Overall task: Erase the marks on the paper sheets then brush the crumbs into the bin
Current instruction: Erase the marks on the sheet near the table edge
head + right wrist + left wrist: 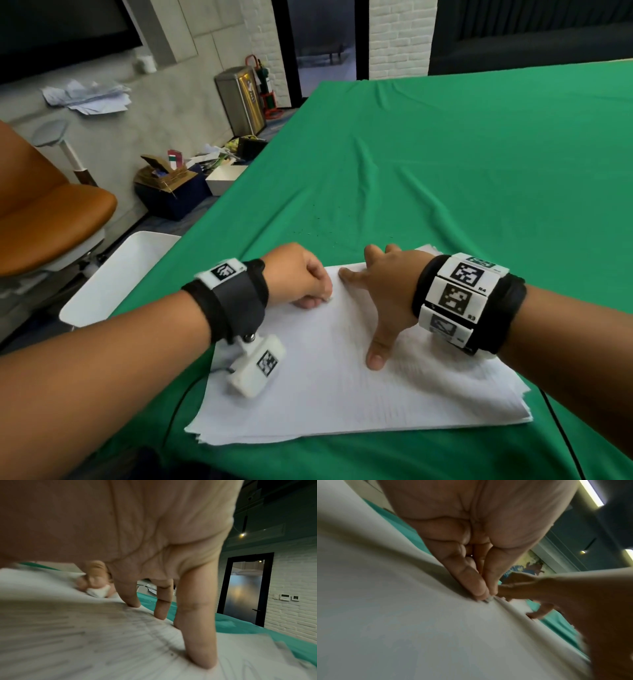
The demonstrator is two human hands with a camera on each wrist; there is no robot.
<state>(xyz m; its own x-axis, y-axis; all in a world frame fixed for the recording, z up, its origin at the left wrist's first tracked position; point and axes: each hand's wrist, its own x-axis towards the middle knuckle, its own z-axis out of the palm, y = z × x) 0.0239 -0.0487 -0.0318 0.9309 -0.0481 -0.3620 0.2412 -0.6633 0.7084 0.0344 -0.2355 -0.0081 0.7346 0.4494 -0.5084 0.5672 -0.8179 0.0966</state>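
A stack of white paper sheets (342, 377) lies on the green tablecloth near the front edge. My left hand (301, 277) pinches a small white eraser (329, 300) and presses it onto the top sheet near its far left corner. The eraser (99, 591) shows white under the curled fingers in the right wrist view; in the left wrist view its tip (488, 599) touches the paper (402, 615). My right hand (383, 291) lies spread on the sheet, fingers (199, 635) straight, holding the paper down. Dark crumbs (322, 219) are scattered on the cloth beyond the stack.
A white bin (116, 277) sits at the table's left edge, beside the left forearm. An orange chair (44, 212) stands further left. Boxes and clutter (171, 185) lie on the floor. The green cloth (479, 154) stretches far ahead and right.
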